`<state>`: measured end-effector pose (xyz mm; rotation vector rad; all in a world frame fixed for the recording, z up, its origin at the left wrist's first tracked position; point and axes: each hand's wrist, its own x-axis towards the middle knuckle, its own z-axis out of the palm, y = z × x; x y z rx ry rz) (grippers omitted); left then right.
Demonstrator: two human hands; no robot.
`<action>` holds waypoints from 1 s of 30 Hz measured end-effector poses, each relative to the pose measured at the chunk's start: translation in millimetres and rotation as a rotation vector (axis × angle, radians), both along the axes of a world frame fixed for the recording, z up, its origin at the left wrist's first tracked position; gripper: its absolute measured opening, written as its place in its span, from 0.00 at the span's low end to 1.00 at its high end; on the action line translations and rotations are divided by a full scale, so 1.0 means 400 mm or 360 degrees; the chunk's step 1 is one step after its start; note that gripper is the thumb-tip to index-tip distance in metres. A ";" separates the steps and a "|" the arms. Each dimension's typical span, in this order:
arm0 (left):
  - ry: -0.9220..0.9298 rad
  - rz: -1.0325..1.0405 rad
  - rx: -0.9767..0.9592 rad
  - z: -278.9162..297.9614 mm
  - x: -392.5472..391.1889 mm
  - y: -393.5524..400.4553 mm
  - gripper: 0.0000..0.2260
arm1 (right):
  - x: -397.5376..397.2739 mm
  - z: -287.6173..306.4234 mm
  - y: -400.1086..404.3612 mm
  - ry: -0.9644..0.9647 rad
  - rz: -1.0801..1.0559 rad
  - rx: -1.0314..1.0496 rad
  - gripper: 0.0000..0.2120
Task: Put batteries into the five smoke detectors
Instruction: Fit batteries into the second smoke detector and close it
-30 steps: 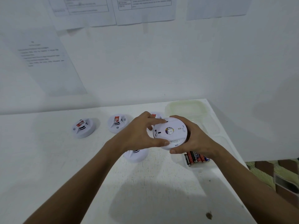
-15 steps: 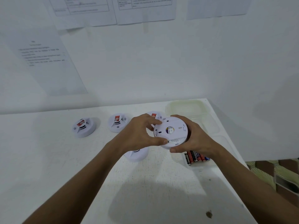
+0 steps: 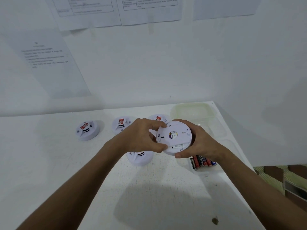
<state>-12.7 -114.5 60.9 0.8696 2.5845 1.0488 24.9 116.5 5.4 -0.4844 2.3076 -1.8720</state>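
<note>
Four smoke detectors (image 3: 87,131) lie on the tabletop (image 3: 149,188); a fifth smoke detector (image 3: 174,137) is held above by left hand (image 3: 142,136) and right hand (image 3: 199,141), hiding batteries (image 3: 202,161) partly.

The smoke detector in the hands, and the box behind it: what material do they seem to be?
The held smoke detector looks like white moulded plastic, matte, with moulded slots and vents on its back. The box looks like translucent, slightly yellowish plastic, since the table shows faintly through its walls.
</note>
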 end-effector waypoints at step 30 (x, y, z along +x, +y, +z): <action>-0.0644 0.0020 0.0389 -0.024 0.021 -0.041 0.30 | -0.007 0.023 -0.011 -0.0076 0.0210 -0.0138 0.47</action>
